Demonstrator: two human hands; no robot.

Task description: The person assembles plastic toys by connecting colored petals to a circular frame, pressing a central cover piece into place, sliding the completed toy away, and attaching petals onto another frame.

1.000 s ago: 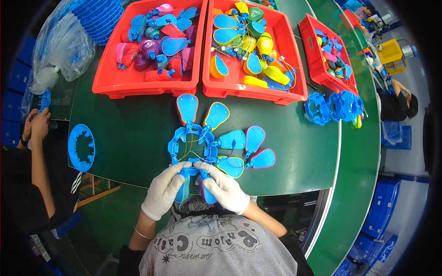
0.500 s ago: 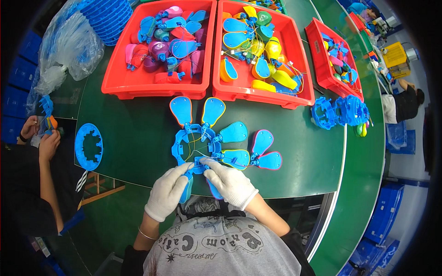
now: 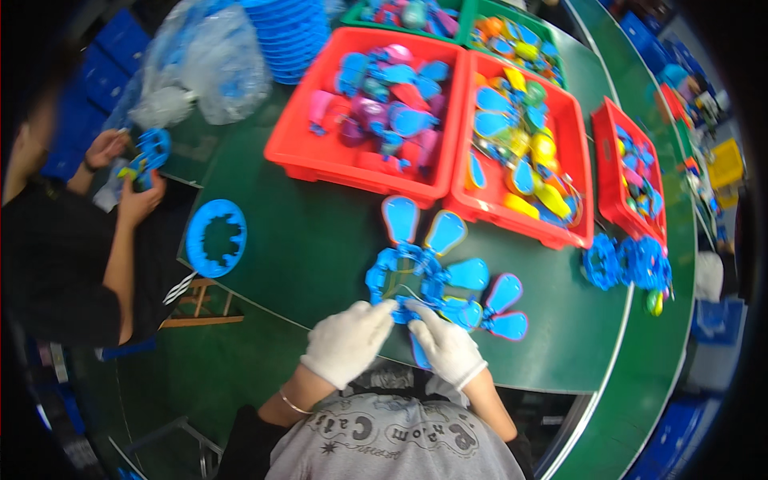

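Observation:
On the green table before me lies a blue plastic ring [image 3: 382, 268] with thin wires inside it. Petal-shaped blue pieces radiate from it: one orange-edged [image 3: 400, 218], one yellow-edged [image 3: 445, 232] and one teal [image 3: 469, 274]. My left hand [image 3: 350, 342], in a white glove, grips the ring's near side with bent fingers. Beside it my gloved right hand [image 3: 450, 346] is closed on the same near part, and the fingers hide the exact contact. Under the right hand another blue petal [image 3: 420, 352] partly shows. Two pink-edged petals [image 3: 506, 294] lie just right of the ring.
Beyond the ring stand red bins [image 3: 360, 172] of coloured parts. More blue rings [image 3: 624, 262] lie at the right, and a flat blue toothed ring [image 3: 194, 240] at the left. A co-worker's hands [image 3: 140, 196] hold blue parts at far left, near stacked blue baskets [image 3: 288, 40].
The view has swung, so the table's contents sit farther right and lower. My hands remain at the ring's near side. The petal by my left hand is now hidden. The co-worker's hands have shifted.

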